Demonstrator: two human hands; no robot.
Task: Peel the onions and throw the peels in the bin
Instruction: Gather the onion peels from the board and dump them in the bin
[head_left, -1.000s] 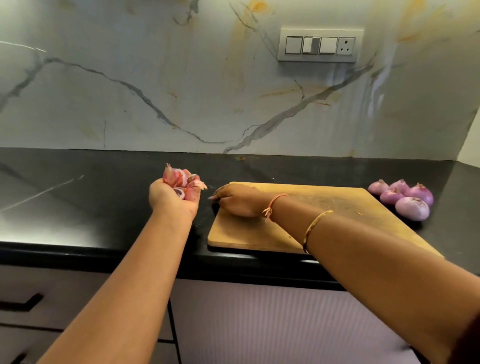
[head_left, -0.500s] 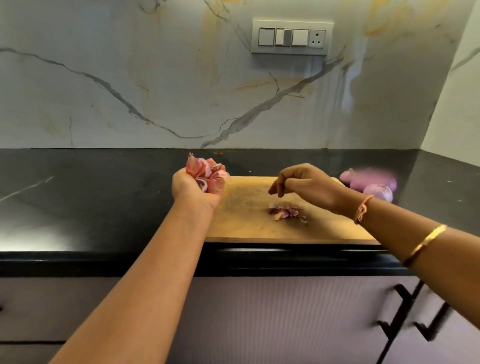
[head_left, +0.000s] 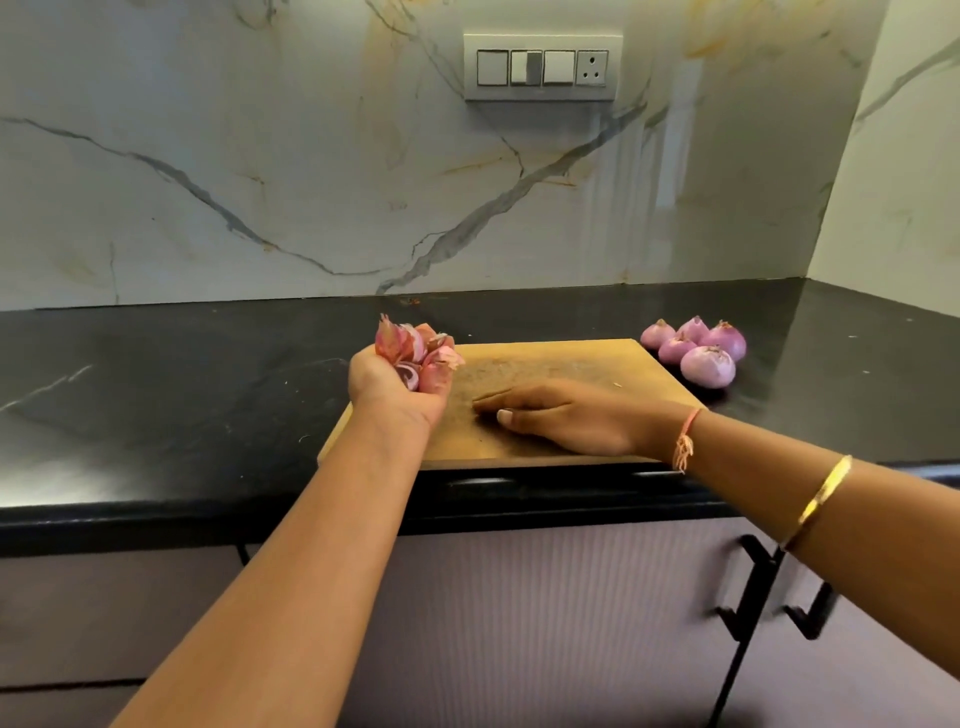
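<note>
Black desk (head_left: 156, 395), wooden board (head_left: 561, 364): left hand (head_left: 397, 382) is clutching peels (head_left: 415, 353) for binning; right hand (head_left: 566, 418) is lying flat, fingers straight (probably sweeping scraps); peeled onions (head_left: 696, 349) far right.

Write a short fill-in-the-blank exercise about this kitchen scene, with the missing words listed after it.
1. The left hand grips a bunch of onion ____.
2. The right hand lies flat on the wooden ____.
3. On the black counter lie ____ peeled onions.

Missing words: peels; board; five.
</note>
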